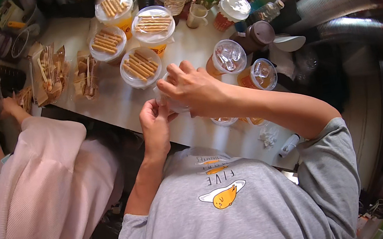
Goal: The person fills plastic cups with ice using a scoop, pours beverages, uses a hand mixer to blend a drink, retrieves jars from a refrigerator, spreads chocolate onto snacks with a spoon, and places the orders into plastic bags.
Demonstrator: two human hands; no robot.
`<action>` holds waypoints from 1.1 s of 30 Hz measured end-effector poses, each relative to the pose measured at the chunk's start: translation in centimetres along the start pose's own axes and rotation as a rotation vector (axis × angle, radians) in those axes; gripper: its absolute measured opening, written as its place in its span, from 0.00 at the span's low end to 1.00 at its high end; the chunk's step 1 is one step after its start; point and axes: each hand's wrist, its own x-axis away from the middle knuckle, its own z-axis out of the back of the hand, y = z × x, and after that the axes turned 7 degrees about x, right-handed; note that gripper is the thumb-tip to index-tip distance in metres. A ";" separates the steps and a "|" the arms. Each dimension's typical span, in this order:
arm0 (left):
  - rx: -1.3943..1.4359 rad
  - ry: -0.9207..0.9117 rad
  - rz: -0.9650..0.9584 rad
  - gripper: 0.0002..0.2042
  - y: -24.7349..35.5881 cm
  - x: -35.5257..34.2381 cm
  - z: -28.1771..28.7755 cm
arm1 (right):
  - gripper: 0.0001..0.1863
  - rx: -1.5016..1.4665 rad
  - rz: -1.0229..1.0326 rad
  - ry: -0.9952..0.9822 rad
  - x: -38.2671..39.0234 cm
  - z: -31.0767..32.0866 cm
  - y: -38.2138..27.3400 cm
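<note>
At the front of the table both my hands are closed on a whitish, translucent plastic lid [177, 105]. My left hand [155, 127] pinches its near left edge with thumb and fingers. Over its top and far side curl the fingers of my right hand [196, 88], hiding most of it; whether a cup sits beneath cannot be made out. Just beyond my hands stands a lidded cup [140, 67] topped with rolled wafer sticks. Right of them are two cups of orange drink with ice, one farther [228, 57] and one nearer [263, 74]. More cups [225, 120] show partly under my right forearm.
Several more wafer-topped cups [153, 25] stand at the back. Bags of wooden sticks [50, 74] lie left. A co-worker in a pale pink top [48, 192] works at far left. Stacked clear lids [333, 4] lie right; a crumpled tissue [268, 135] and white marker [289, 145] are nearby.
</note>
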 end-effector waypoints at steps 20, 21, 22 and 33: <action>0.028 0.165 -0.033 0.15 -3.0 2.5 5.4 | 0.16 -0.059 -1.393 1.773 30.9 0.1 27.8; 0.030 0.177 -0.059 0.15 -2.6 3.5 5.0 | 0.23 0.090 -1.781 1.605 35.2 -1.8 32.2; 0.044 0.214 -0.081 0.13 -2.2 4.2 5.1 | 0.26 0.207 -1.741 1.626 37.7 -3.6 35.3; 0.049 0.123 -0.293 0.11 -0.8 10.4 -0.9 | 0.14 0.188 -1.633 1.368 38.6 -6.1 35.0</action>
